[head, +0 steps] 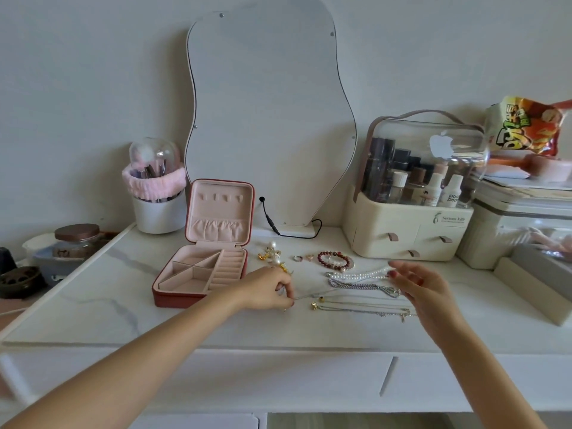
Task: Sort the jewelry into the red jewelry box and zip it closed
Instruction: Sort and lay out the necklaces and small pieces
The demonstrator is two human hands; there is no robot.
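Left hand (268,289), fingers curled, pinches the end of a thin chain (312,295) on the white worktop (123,308); right hand (418,287) hovers with fingers spread and relaxed above the pearl strand (359,275). Red box (201,267) stands open, lid upright, just left of the rings (297,258), bead bracelet (335,261) and earrings (272,253).

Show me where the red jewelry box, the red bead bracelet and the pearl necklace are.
red jewelry box (173,300): head view, front red wall.
red bead bracelet (322,259): head view, left beads.
pearl necklace (359,275): head view, middle of the strand.
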